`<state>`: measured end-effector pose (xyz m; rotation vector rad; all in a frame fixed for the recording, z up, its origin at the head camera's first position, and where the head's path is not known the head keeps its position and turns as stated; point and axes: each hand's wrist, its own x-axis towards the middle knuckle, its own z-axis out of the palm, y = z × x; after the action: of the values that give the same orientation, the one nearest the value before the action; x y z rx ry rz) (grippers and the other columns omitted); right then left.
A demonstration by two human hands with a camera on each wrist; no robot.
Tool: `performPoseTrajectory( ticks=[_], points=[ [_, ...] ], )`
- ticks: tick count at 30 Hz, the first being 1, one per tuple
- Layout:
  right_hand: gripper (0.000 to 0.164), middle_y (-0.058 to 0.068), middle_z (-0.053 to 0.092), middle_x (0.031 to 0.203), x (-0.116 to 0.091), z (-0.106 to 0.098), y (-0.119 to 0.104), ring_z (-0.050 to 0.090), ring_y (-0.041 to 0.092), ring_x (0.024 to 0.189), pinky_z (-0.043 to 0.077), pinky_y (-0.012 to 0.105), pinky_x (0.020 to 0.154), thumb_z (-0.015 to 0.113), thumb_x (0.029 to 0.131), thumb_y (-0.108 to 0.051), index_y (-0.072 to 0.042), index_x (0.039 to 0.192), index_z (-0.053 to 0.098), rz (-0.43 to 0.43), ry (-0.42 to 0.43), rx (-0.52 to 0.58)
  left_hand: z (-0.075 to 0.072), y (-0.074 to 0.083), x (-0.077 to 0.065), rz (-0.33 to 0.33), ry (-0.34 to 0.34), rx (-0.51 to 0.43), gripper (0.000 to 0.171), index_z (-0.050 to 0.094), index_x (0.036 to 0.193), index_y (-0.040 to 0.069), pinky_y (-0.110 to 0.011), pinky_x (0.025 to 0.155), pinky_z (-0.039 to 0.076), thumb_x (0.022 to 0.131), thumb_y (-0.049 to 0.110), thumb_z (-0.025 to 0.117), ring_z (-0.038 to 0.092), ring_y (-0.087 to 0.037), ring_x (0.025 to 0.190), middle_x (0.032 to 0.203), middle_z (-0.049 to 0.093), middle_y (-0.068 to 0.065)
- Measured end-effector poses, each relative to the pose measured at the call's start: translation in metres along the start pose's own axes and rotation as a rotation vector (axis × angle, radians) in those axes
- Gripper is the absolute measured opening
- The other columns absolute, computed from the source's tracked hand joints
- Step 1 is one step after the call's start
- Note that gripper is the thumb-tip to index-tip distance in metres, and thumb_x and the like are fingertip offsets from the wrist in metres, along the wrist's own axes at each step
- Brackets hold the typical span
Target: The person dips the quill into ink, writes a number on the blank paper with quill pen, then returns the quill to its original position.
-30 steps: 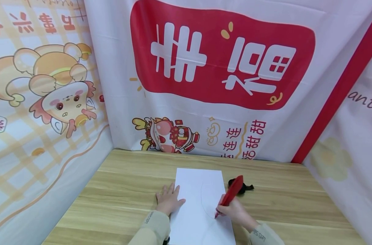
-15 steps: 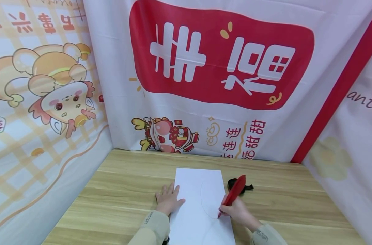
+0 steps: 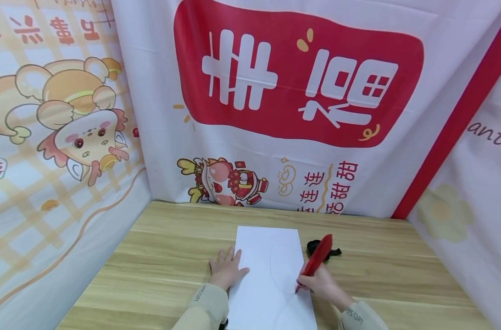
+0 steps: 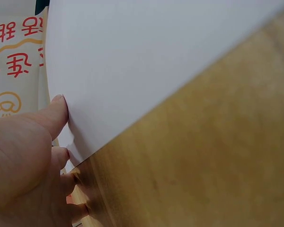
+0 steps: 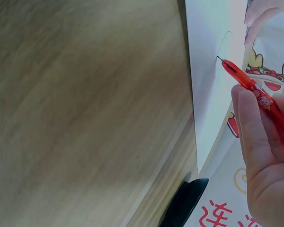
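A white sheet of paper (image 3: 254, 275) lies on the wooden table, with a thin curved line drawn on its right half. My right hand (image 3: 321, 283) grips a thick red pen (image 3: 319, 256), tilted, its tip down at the end of the line. In the right wrist view the red pen (image 5: 236, 73) shows a small cartoon figure on its barrel, and its dark point meets the paper (image 5: 210, 94). My left hand (image 3: 226, 270) rests spread on the paper's left edge; in the left wrist view its thumb (image 4: 57, 116) lies along the sheet.
Behind the right hand, a black object with a short strap-like end (image 3: 336, 252) lies on the wooden table (image 3: 172, 256). Printed cloth hangings (image 3: 164, 114) enclose the table at the back and on both sides.
My right hand has moved slightly right with the pen, and the curved line has grown longer toward the paper's right edge. The left hand has stayed in place.
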<state>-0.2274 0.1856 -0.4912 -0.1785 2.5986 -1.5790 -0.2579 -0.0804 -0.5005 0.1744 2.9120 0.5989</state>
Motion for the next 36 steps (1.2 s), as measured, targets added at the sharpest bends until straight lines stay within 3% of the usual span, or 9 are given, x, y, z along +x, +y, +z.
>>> performPoseTrajectory(
  ticks=[10,17,31,36],
  points=[
    [0.01,0.007,0.061,0.069,0.001,-0.006,0.003,0.062,0.022,0.064,0.054,0.036,0.056,0.062,0.075,0.008,0.001,0.077,0.055,0.003,0.017,0.009,0.016,-0.01,0.012,0.0,0.016,0.024,0.066,0.037,0.141,0.009,-0.068,0.099,0.004,0.089,0.046,0.053,0.009,-0.044,0.134,0.149,0.021,-0.016],
    [0.01,0.008,0.06,0.07,0.003,-0.007,0.005,0.063,0.023,0.067,0.055,0.037,0.058,0.061,0.075,0.01,0.004,0.079,0.054,-0.001,0.035,0.022,-0.002,0.001,-0.001,0.0,-0.01,0.013,0.064,0.039,0.14,0.007,-0.068,0.098,0.008,0.089,0.044,0.055,0.012,-0.045,0.133,0.148,0.024,-0.018],
    [0.009,0.009,0.061,0.069,0.01,-0.012,0.009,0.064,0.026,0.065,0.054,0.036,0.055,0.059,0.075,0.012,0.003,0.077,0.055,-0.05,0.034,0.021,0.0,0.0,0.001,-0.003,-0.011,0.013,0.064,0.039,0.14,0.007,-0.068,0.098,0.008,0.089,0.043,0.055,0.012,-0.045,0.133,0.148,0.024,-0.018],
    [0.01,0.008,0.06,0.069,0.013,-0.013,0.009,0.063,0.024,0.064,0.055,0.036,0.056,0.06,0.075,0.011,0.002,0.078,0.056,-0.033,0.057,-0.011,0.007,-0.004,0.008,-0.013,-0.015,0.016,0.066,0.037,0.141,0.008,-0.068,0.099,0.004,0.089,0.045,0.055,0.009,-0.044,0.134,0.149,0.021,-0.017]
  ],
)
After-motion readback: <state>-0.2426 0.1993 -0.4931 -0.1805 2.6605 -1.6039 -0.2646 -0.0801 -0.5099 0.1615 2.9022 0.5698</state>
